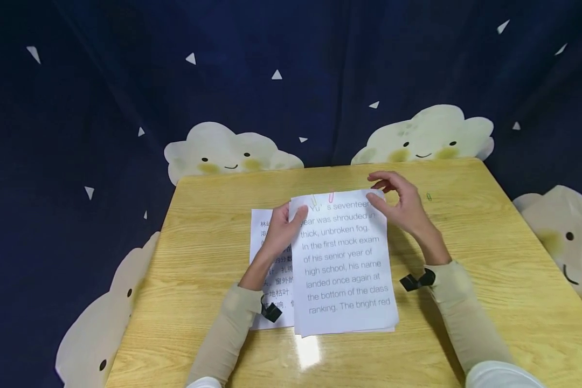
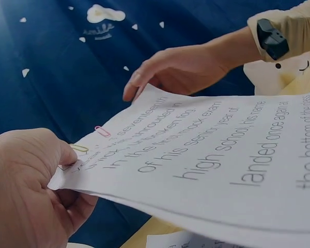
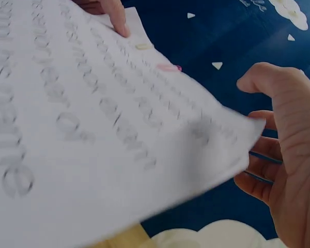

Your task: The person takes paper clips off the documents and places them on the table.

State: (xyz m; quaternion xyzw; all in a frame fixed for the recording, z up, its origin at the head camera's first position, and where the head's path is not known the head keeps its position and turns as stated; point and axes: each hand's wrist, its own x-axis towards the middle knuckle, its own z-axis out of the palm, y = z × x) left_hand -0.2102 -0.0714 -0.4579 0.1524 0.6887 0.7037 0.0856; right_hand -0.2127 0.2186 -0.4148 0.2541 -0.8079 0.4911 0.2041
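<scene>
My left hand (image 1: 282, 229) pinches the upper left corner of a few stacked sheets of English-printed paper (image 1: 344, 264), thumb on top and fingers beneath. A yellow paper clip (image 1: 313, 200) and a pink paper clip (image 1: 331, 197) sit along the top edge of these sheets. At the upper right corner is my right hand (image 1: 402, 207); in the right wrist view its thumb (image 3: 258, 80) stands away from the paper, and its loosely bent fingers are partly behind the corner. The sheets are tilted above the table, as the left wrist view shows.
Another sheet (image 1: 259, 291), printed in Chinese, lies on the wooden table (image 1: 194, 258), partly covered by the held sheets. A small green paper clip (image 1: 429, 197) lies right of my right hand. Behind the table hangs a dark blue curtain (image 1: 320, 97) with cloud figures.
</scene>
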